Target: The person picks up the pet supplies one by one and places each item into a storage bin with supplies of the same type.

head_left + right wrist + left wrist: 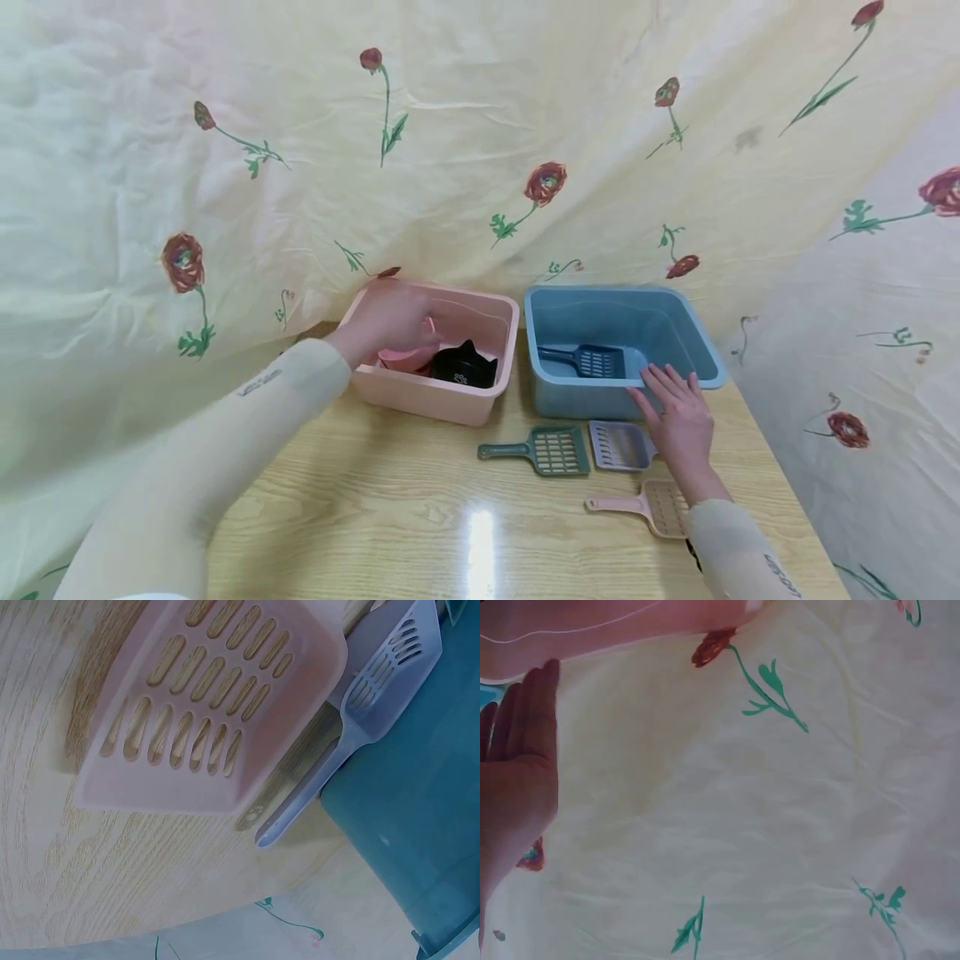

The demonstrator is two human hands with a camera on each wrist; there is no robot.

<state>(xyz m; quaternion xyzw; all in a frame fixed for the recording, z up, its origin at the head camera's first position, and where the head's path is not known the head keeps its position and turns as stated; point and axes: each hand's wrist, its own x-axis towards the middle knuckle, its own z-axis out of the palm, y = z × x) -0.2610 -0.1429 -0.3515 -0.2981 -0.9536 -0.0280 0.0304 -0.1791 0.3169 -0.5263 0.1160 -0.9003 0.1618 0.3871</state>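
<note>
My left hand (393, 321) is blurred above the left side of a pink bin (423, 402). In the left wrist view the fingers of that hand (521, 750) look straight beside the bin's pink wall (622, 630). Just under it in the bin lie a pink object (408, 360), partly hidden by the hand, and a black cat-eared object (463, 365). My right hand (681, 421) rests with spread fingers at the front rim of a blue bin (585, 402). Inside that bin lies a dark blue slotted litter scoop (596, 362).
On the wooden table (390, 517), before the blue bin, lie a green litter scoop (558, 450), a lavender one (621, 446) and a pink one (660, 507). A dark object peeks out by the right sleeve. Flowered cloth (465, 125) hangs behind and at the sides.
</note>
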